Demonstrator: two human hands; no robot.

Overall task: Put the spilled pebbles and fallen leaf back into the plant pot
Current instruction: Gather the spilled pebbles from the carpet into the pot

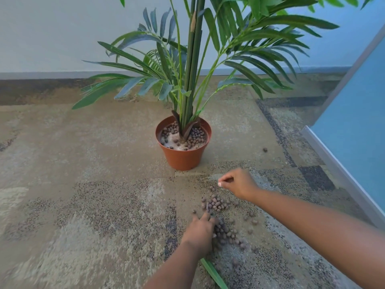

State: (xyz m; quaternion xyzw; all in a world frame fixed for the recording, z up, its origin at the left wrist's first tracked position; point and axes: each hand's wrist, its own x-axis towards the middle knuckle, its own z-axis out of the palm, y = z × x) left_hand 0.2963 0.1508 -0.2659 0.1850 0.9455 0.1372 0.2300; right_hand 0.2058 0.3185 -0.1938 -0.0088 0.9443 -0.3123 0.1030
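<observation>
A terracotta plant pot [183, 158] stands on the carpet and holds a palm plant [192, 65] with brown pebbles around its stems. Spilled pebbles [216, 203] lie in a loose heap in front of the pot, with more scattered toward me. My left hand [200, 232] rests on the near part of the heap, fingers reaching into the pebbles. My right hand [237, 184] hovers above the far edge of the heap with fingers curled and thumb against fingertips; whether it pinches a pebble is hidden. The fallen green leaf [214, 274] lies partly under my left forearm.
One stray pebble [265, 149] lies to the right of the pot. A blue panel with a grey frame [343, 142] slants along the right side. A pale wall with a grey skirting [62, 75] runs behind the plant. Patterned carpet covers the floor.
</observation>
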